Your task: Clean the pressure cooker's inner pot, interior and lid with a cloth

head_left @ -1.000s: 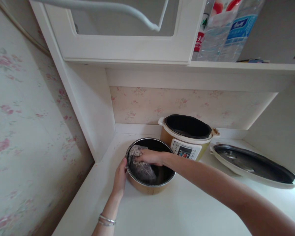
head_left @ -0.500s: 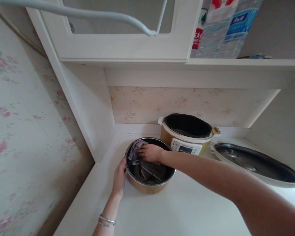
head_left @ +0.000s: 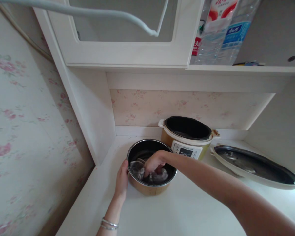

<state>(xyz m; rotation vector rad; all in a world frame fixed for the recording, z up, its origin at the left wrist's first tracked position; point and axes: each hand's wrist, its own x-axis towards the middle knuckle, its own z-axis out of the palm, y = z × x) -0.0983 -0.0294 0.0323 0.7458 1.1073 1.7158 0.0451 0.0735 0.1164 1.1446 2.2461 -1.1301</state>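
A round inner pot (head_left: pixel 149 190), dark inside and tan outside, stands on the white counter. My left hand (head_left: pixel 121 180) grips its left side, with the thumb up at the rim and the other fingers partly hidden. Inside the pot, my right hand (head_left: pixel 154 164) is closed on a greyish, crumpled cloth (head_left: pixel 137 167) pressed low against the inner surface. Folds of the cloth show on both sides of the hand, and the fingertips are partly hidden.
Behind the pot to the right stands a rice cooker body (head_left: pixel 166 136) with a control panel. Its dark-lined lid (head_left: pixel 255 164) lies at the right. Above hang a cabinet door (head_left: pixel 127 54) and a shelf with plastic bottles (head_left: pixel 233 37). A patterned wall (head_left: pixel 22 131) borders the left.
My right hand has moved down and slightly right inside the pot, bunching the cloth under it. The cloth has left the pot's upper left rim. My left hand stays on the pot.
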